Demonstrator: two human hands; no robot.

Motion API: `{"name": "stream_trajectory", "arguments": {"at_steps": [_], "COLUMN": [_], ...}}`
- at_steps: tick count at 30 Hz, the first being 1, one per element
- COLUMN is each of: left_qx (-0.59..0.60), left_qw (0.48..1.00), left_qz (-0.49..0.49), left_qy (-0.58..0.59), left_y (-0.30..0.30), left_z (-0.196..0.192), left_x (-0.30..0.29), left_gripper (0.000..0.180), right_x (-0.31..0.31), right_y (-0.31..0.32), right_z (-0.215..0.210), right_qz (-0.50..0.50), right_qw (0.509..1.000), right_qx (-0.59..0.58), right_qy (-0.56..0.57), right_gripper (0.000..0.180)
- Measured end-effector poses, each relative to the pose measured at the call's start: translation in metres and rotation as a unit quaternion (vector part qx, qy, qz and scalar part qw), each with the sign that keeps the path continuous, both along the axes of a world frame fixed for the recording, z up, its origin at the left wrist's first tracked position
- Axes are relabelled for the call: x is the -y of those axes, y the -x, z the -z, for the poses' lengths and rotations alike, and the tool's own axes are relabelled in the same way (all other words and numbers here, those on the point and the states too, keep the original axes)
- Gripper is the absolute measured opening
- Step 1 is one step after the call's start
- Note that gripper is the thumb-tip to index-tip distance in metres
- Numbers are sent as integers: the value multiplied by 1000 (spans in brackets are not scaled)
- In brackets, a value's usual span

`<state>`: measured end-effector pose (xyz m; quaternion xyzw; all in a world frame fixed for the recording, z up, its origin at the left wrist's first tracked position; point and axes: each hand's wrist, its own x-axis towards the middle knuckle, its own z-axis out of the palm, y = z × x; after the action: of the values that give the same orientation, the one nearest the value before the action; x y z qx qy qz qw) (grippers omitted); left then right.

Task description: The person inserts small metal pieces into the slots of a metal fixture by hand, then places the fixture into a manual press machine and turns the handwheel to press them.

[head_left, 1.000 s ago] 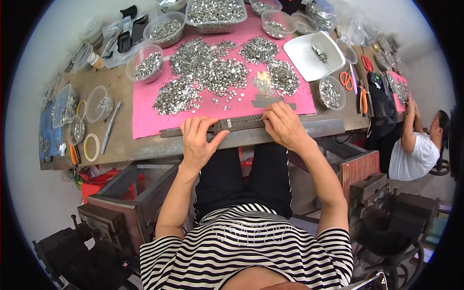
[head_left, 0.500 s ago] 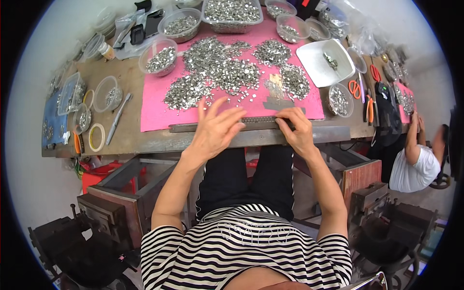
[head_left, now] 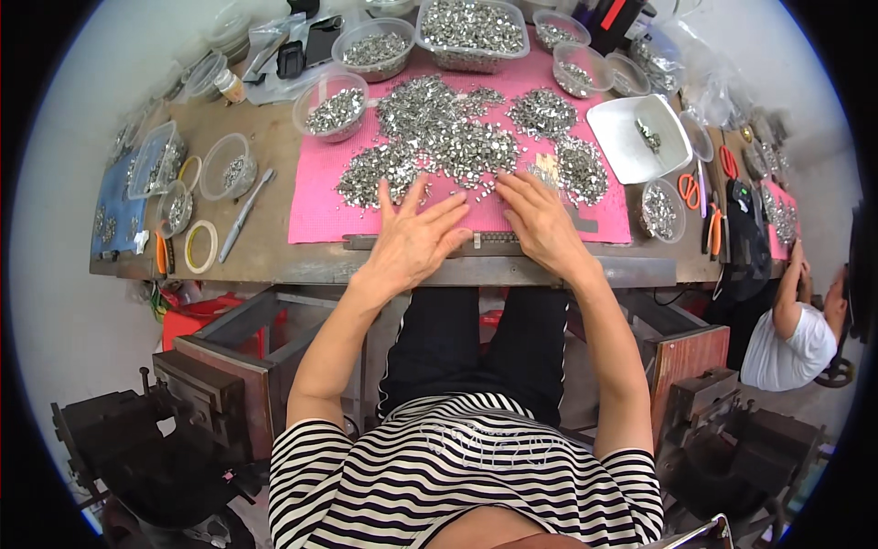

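Observation:
My left hand (head_left: 416, 236) lies palm down with its fingers spread, just at the near edge of the piles of small silver metal pieces (head_left: 422, 112). Beside it my right hand (head_left: 543, 225) stretches its fingers forward to the same pile. Whether a tiny piece sits under either hand's fingertips cannot be seen. Below both hands a dark metal strip (head_left: 499, 239) with a patterned row runs along the bench edge, partly covered by the left hand. One bright small piece (head_left: 476, 241) stands on the strip between my thumbs.
A pink mat (head_left: 315, 212) lies under the piles. Around it stand clear tubs of pieces (head_left: 334, 114), a white tray (head_left: 631, 156), orange-handled pliers (head_left: 714, 233), a tape roll (head_left: 201, 247) and a toothbrush (head_left: 247, 215). Another person (head_left: 788, 339) sits at the right.
My right hand has moved forward off the strip to the pile, its fingers straightening. My left hand has lowered and flattened. The whole view has shifted slightly.

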<state>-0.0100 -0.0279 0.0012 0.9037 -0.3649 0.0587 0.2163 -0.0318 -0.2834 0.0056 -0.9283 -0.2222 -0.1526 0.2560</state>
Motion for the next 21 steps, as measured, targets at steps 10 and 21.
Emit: {"name": "stream_trajectory", "arguments": {"at_steps": [10,21], "left_qx": [85,107], "left_qw": [985,989], "left_qz": [-61,-49], "left_qy": [136,85], "left_y": [-22,-32], "left_z": [-5,2], "left_x": [26,26], "left_gripper": [14,12], "right_x": [-19,-30], "right_y": [-20,-21], "right_z": [1,1], "right_qz": [20,35], "right_qw": [998,997], "right_qx": [50,66], "right_qy": [12,2], "right_gripper": [31,9]}}
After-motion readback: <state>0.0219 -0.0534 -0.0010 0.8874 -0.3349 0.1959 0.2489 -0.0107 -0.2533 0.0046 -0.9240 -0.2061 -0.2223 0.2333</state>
